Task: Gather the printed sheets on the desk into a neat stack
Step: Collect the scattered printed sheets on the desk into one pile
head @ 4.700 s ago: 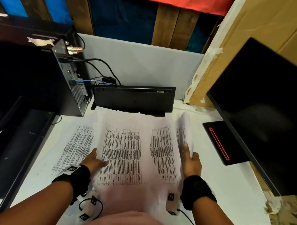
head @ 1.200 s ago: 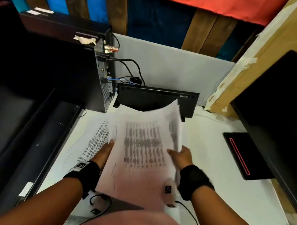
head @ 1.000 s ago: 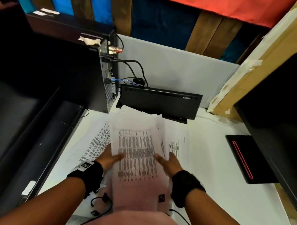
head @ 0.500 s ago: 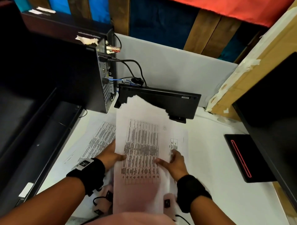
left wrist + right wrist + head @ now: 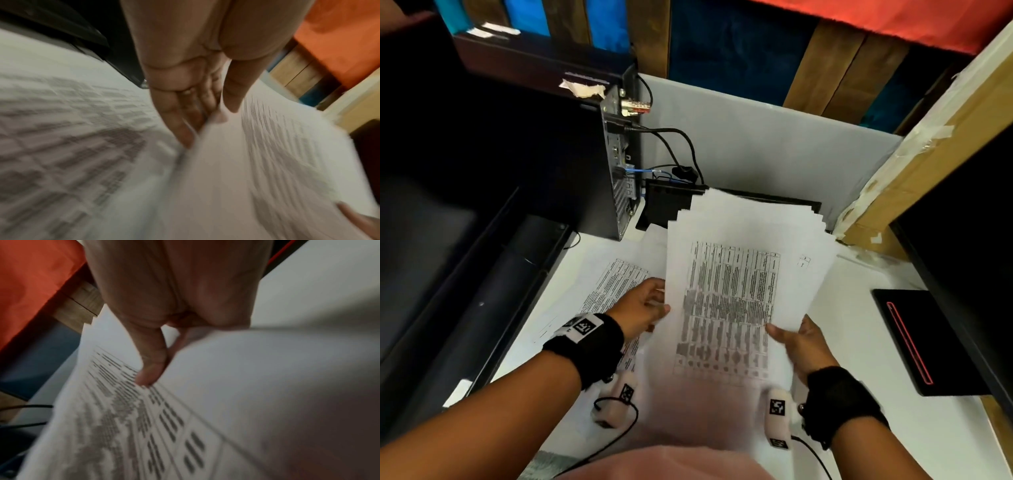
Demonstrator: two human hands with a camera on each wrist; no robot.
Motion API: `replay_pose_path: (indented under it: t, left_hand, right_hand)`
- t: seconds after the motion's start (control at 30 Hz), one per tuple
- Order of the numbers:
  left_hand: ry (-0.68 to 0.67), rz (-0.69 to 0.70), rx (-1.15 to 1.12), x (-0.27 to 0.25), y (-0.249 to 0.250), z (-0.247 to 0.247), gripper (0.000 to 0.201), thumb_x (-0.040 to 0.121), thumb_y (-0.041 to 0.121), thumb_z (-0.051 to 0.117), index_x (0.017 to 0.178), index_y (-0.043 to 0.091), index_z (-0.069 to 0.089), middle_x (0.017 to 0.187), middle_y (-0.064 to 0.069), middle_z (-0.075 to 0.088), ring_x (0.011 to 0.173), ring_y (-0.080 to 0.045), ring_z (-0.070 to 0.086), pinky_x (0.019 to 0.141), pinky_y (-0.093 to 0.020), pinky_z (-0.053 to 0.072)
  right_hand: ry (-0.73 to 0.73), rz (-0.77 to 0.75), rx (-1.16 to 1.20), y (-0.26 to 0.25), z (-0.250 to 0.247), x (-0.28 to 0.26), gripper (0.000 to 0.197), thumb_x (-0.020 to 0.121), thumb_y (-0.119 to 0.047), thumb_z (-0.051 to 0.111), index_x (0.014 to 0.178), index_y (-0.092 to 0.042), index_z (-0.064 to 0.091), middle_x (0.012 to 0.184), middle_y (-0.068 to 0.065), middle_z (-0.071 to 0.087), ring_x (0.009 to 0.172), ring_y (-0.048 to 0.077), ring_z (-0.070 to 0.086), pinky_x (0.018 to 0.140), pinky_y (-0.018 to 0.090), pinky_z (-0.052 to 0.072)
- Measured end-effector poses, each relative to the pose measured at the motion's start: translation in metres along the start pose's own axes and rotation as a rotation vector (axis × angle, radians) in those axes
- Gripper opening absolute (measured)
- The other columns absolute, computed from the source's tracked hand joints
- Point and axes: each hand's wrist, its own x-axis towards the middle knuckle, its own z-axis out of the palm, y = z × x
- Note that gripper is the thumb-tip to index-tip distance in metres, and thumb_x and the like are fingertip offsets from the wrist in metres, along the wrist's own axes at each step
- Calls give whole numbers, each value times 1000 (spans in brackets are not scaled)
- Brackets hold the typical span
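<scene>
Both hands hold a sheaf of printed sheets (image 5: pixel 736 294) above the white desk (image 5: pixel 852 342), its far edges fanned unevenly. My left hand (image 5: pixel 643 308) pinches the sheaf's left edge, thumb on top and fingers beneath, as the left wrist view shows (image 5: pixel 205 120). On the sheaf's right edge my right hand (image 5: pixel 798 342) grips with the thumb (image 5: pixel 150 369) pressed on the printed face and the fingers hidden under the paper (image 5: pixel 205 426). One more printed sheet (image 5: pixel 616 284) lies flat on the desk to the left, under my left hand (image 5: pixel 61 146).
A black computer tower (image 5: pixel 585 164) with cables stands at the back left. A black keyboard (image 5: pixel 664 205) leans on the grey partition (image 5: pixel 756 147) behind the sheaf. On the right are a dark monitor (image 5: pixel 969 257), its base (image 5: pixel 914 339) and a cardboard box (image 5: pixel 928 154).
The spread sheets on the right were swept onto the middle pile. In the last second both hands have lifted the sheaf off the desk and tilted it up.
</scene>
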Motion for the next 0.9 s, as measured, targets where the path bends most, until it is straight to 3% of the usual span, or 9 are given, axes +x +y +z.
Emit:
replay_pose_path:
  t: [0.07,0.17,0.23,0.3,0.43,0.57,0.67,0.77,0.9]
  left_hand:
    - [194,-41,138,6,-14,-16,32,86,-1,61,110,20,56,116,-15,64,109,-34,61,83,-34,51]
    - [435,-206,579,10,-36,-50,43,78,26,74,117,19,58,121,-14,60,112,-34,57,98,-37,46]
    - [503,-351,758,10,-50,-70,68,71,46,76,127,18,51,128,-14,54,120,-36,49,101,-40,41]
    - [510,-416,827,10,-59,-79,89,64,58,76,136,17,41,136,-14,48,126,-38,42,104,-46,39]
    - [552,-490,754,12,-62,-73,123,54,57,85,149,16,18,144,-15,33,129,-42,39,104,-51,41]
    - [550,-604,712,13,-51,-68,117,46,63,85,134,4,36,134,-20,41,118,-40,52,98,-46,47]
    - [521,-617,881,10,-45,-64,110,45,73,78,129,11,43,132,-17,42,126,-37,38,103,-47,40]
    - [543,-582,789,9,-45,-59,112,43,64,85,131,17,35,131,-15,37,124,-38,38,99,-49,43]
    - [625,-606,509,10,-49,-59,123,42,40,95,138,12,24,132,-18,37,120,-42,49,98,-49,47]
  right_hand:
    - [75,33,-61,4,-7,1,45,71,6,77,113,-3,65,102,11,73,94,27,67,91,36,50]
    - [117,114,-170,19,-17,2,37,76,15,69,107,-6,63,97,10,72,87,25,66,97,42,47]
    - [168,145,-231,27,-18,1,34,76,15,70,106,0,61,94,14,70,81,24,65,86,34,53]
    - [224,156,-262,33,-19,0,28,77,15,69,100,4,61,82,11,67,70,19,61,59,19,54]
    - [278,164,-377,42,-20,2,26,73,8,76,96,3,65,74,8,66,63,17,59,51,21,48]
    - [346,183,-514,47,-24,10,22,66,-10,82,85,-8,72,80,11,71,79,28,67,80,38,56]
    - [437,163,-611,43,-21,8,18,61,-21,83,67,-15,66,80,11,71,87,32,62,80,34,52]
    - [394,137,-550,37,-15,5,12,68,-7,79,75,-8,69,71,10,69,70,27,63,71,34,53]
    - [317,123,-531,32,-13,6,18,72,-5,77,79,-15,65,71,3,67,65,20,63,69,29,49]
